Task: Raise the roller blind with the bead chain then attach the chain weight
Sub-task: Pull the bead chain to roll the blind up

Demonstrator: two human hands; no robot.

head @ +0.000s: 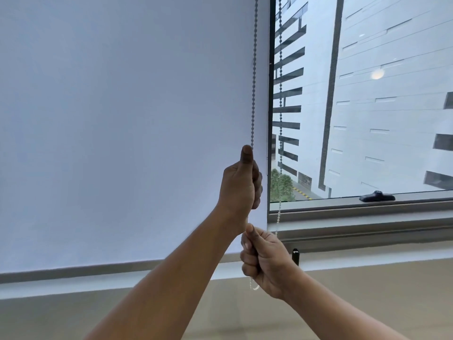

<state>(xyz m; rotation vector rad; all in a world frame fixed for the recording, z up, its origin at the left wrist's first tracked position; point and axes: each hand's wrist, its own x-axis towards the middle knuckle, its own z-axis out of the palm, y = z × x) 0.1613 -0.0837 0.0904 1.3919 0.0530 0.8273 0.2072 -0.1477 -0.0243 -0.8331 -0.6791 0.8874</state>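
bead chain (253,77): top cut off | inside fists hidden | chain weight unseen

Roller blind (122,119): plain white fabric, lowered almost fully, bottom bar near sill level. Bead chain (254,77): grey beads, two strands; front strand vertical over the blind's right edge, rear strand against the window glass. Small black cylinder (295,256), upright beneath; possibly the weight, unclear.

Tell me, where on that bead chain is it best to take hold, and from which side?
Judging by its pose, grip the front strand of the bead chain, the one hanging before the blind, coming from the room side. It hangs straight and free there, and both the left hand and the right hand close around it.
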